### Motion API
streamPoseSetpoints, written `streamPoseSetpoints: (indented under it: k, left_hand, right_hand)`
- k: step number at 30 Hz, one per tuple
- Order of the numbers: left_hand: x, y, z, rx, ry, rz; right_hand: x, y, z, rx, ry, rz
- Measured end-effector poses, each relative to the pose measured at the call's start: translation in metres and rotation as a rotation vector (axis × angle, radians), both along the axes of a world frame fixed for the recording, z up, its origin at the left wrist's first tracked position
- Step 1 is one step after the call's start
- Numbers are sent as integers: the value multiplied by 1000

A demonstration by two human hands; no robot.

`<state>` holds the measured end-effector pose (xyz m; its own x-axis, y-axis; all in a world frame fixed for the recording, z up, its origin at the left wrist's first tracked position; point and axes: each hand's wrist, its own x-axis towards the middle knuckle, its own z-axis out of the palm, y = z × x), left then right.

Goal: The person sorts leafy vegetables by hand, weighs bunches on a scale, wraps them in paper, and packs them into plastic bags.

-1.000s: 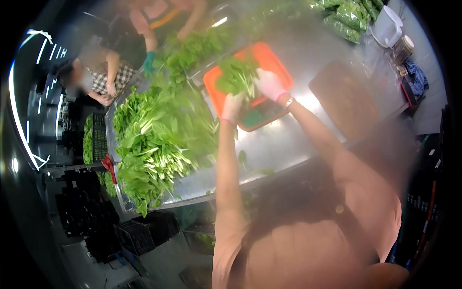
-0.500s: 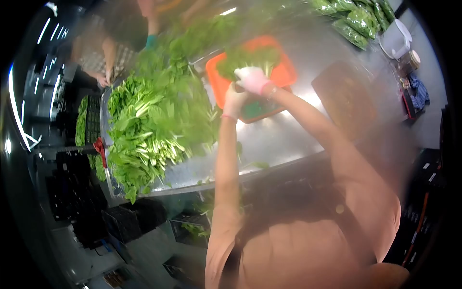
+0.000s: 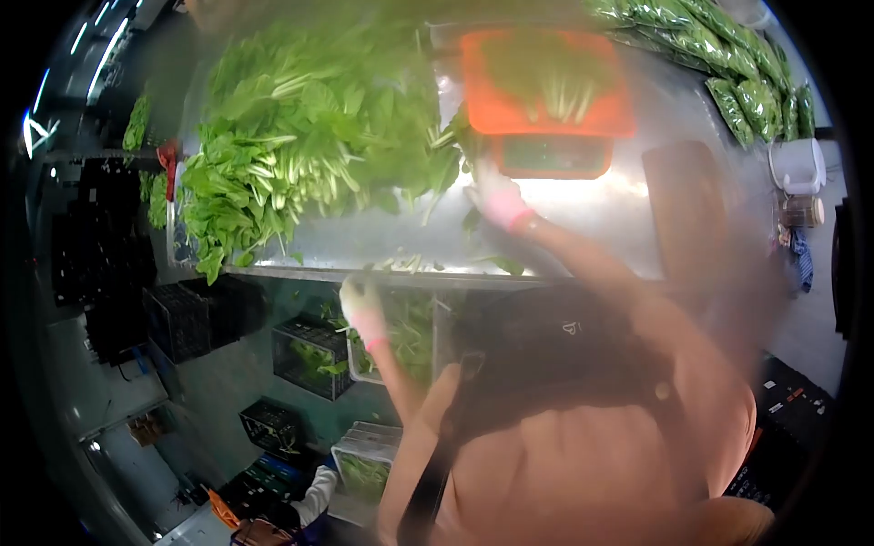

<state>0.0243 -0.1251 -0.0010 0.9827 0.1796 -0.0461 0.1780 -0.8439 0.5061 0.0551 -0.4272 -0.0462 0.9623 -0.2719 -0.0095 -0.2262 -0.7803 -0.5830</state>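
My right hand, in a white glove with a pink cuff, is over the metal table, just below and left of an orange tray. Blur smears its fingers, close to the right edge of a large heap of leafy greens. Inside the tray lies a bunch of greens with pale stems towards me. The tray rests on a scale-like base. My left hand, gloved alike, is lowered past the table's front edge, above a pale crate of leaves. Its fingers are blurred and partly hidden.
Bagged greens are piled at the back right, near a white bucket. A brown board lies on the table's right side. Below stand a black crate and another clear crate. A red-handled tool is at the left edge.
Both hands have left the bunch, which now lies in the orange tray. My left hand has dropped below the table edge; my right hand has moved towards me. The view has shifted.
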Motion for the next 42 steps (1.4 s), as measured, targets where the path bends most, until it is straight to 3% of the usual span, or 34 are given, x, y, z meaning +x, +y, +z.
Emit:
streamPoseSetpoints:
  k: [2, 4, 6, 8, 12, 14, 15, 18, 19, 21, 22, 24, 26, 28, 29, 30, 34, 36, 38, 40, 42]
  left_hand:
    - [13, -36, 2, -238, 38, -22]
    - [27, -81, -4, -231, 30, -133]
    - [45, -116, -37, -48, -149, -312]
    - [58, -130, -57, 33, -75, -373]
    - [47, -99, -47, -181, -60, -399]
    - [36, -63, -32, -129, 179, -335]
    - [28, -38, -35, -184, 135, -371]
    - [29, -26, -24, -300, 125, -345]
    - [30, -27, -8, -358, 162, -268]
    - [32, -54, 18, -736, 274, -200]
    - [34, -68, 26, -968, 334, -295]
    - [41, -90, -1, -1181, 245, -464]
    - [45, -94, -15, -1563, 396, -154]
    - [50, -92, -8, -1564, 314, -159]
    - [50, -88, -13, -1704, 324, -85]
    - [51, -82, -18, -1838, 337, -10]
    - [47, -73, -3, -1784, 377, 127]
    - [49, -65, -14, -1803, 383, 156]
    - [50, -58, -29, -1658, 241, 22]
    - [47, -62, -3, -1639, 256, 200]
    - [49, -62, -4, -1680, 265, 232]
  right_hand:
    - [12, 7, -2, -6, 34, -39]
    - [23, 11, -8, -12, 67, -81]
    - [27, 10, -19, -39, 37, -147]
    - [29, 11, -21, -54, 34, -183]
    - [12, 5, -23, 235, -229, -195]
    - [-5, 7, 18, 814, -174, -153]
    - [-11, 10, 32, 954, -184, -117]
    - [-22, 23, 58, 1060, -120, -34]
    - [-22, 28, 62, 1061, -118, -33]
    - [-21, 40, 65, 853, -51, 56]
    - [-19, 50, 59, 857, -48, 65]
    - [-15, 61, 43, 251, -295, 353]
    - [-10, 59, 53, 238, -349, 481]
    - [9, 50, 52, 427, -180, 39]
    - [26, 40, 42, 597, -101, -219]
    - [43, 26, 18, 625, -117, -286]
    - [94, 9, -9, 322, 91, -412]
    - [106, 9, -10, 452, 89, -423]
    - [111, 10, -8, 578, 87, -428]
    - [110, 13, -14, 711, -137, -438]
    - [111, 19, -14, 495, -221, -403]
